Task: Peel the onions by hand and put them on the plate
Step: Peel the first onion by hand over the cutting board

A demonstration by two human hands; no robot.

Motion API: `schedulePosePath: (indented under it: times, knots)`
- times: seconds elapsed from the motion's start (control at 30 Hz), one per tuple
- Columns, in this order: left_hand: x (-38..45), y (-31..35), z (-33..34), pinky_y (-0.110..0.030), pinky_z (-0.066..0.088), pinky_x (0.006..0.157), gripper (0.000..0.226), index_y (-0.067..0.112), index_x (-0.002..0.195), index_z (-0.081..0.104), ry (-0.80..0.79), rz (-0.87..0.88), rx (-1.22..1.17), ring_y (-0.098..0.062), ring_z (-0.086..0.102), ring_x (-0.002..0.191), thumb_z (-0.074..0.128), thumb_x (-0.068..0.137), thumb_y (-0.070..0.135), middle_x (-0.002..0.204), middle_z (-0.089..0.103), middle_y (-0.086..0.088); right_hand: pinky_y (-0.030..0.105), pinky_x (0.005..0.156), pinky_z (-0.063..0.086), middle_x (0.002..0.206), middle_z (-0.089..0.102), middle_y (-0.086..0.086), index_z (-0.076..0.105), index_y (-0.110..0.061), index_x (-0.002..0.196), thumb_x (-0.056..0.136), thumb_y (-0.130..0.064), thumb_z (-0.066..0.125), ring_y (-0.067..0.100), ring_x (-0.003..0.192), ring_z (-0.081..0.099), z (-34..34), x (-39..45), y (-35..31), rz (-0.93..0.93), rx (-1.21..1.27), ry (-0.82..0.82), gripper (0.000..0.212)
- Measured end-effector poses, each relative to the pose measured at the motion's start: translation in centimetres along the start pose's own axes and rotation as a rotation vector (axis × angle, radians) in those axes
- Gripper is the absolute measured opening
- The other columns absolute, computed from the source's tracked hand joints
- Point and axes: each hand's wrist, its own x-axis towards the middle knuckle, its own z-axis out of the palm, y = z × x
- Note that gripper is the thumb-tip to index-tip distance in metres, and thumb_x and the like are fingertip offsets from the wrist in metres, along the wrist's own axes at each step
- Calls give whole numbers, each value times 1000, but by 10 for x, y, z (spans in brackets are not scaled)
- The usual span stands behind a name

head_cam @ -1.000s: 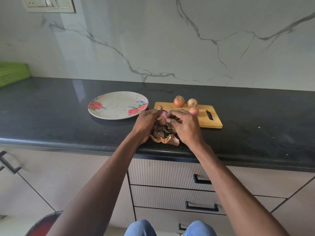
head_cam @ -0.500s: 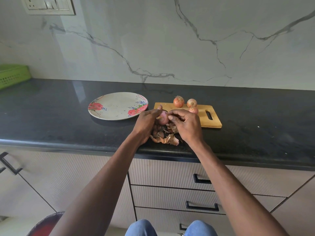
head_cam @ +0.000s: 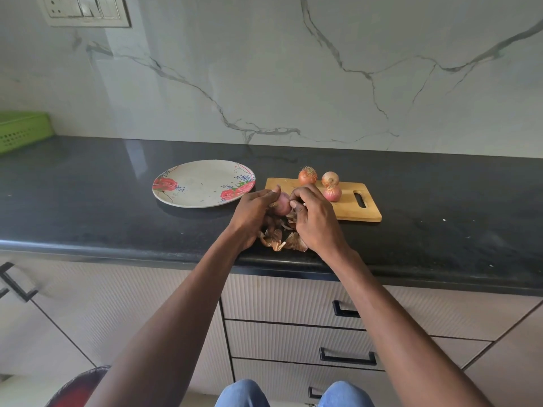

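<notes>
Bare forearms, no sleeves showing, and blue denim jeans (head_cam: 293, 393) over both knees at the bottom edge

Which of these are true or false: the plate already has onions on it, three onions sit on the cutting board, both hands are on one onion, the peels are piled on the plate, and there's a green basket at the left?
1. The plate already has onions on it. False: nothing lies on it.
2. Three onions sit on the cutting board. True: the three unpeeled onions sit at its far side.
3. Both hands are on one onion. True: the left hand holds the onion and the right hand picks at it.
4. The peels are piled on the plate. False: they lie on the counter below the hands.
5. A green basket stands at the left. True.
</notes>
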Motion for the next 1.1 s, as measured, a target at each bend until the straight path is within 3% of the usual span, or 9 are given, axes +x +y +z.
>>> schedulePosePath:
  times: [0.1,0.17,0.23,0.3,0.63,0.77,0.93,1.03,1.1]
  knots:
    - [-1,1,0,-64,44,100,32,4,94,75,18,0,-42,-42,59,96,58,102,31,108,67,-35,10,70,39,94,51,-2,57,-4,89,92,6,57,4,84,47,0,-1,-2,0,-9,-4,11]
    - [0,1,0,-49,55,76,33,2,99,69,43,8,-41,-37,62,78,55,104,31,94,69,-29,9,70,38,94,50,-3,57,-4,90,92,6,57,3,83,46,-1,-1,-3,-2,-13,-3,11]
    - [2,2,1,-32,50,55,33,2,97,66,56,5,-58,-24,60,62,52,105,32,80,68,-18,15,69,40,94,51,-2,56,-4,90,92,7,56,4,82,47,-1,-1,-3,-6,-14,1,11]
    - [3,2,0,-27,48,46,33,3,97,65,71,-5,-89,-20,59,55,50,106,30,76,67,-14,22,68,42,94,52,0,56,-3,90,92,7,56,6,81,48,-1,-1,-3,-10,-18,-2,10]
    - [5,2,-3,-26,50,47,31,-1,110,60,104,-33,-230,-21,65,61,49,106,28,78,69,-15,7,66,37,97,48,-2,55,-5,94,94,4,53,4,81,45,0,-1,-3,30,-63,0,9]
    - [4,4,-2,-29,53,53,25,4,122,53,79,-32,-258,-23,68,68,45,108,22,87,69,-16,16,61,36,90,51,2,51,-5,95,96,3,52,13,75,50,-2,-2,-5,80,-21,36,9]
    - [4,6,-1,-31,60,61,21,1,113,56,5,-54,-279,-30,70,78,52,105,20,104,64,-23,8,60,40,90,56,0,55,-2,98,96,4,54,13,78,57,-6,-2,-6,129,46,94,6]
    - [4,6,-1,-28,60,65,34,-1,108,58,-33,-26,-257,-20,68,73,68,91,27,96,65,-15,14,63,47,95,57,-1,57,-1,102,93,7,57,13,83,61,-6,-2,-8,117,63,111,12]
    - [3,5,-1,-28,61,66,31,0,107,59,-48,-26,-274,-18,68,73,69,91,24,89,68,-11,9,67,48,97,59,-1,58,-1,104,91,9,58,12,86,62,-8,-1,-9,106,63,129,16]
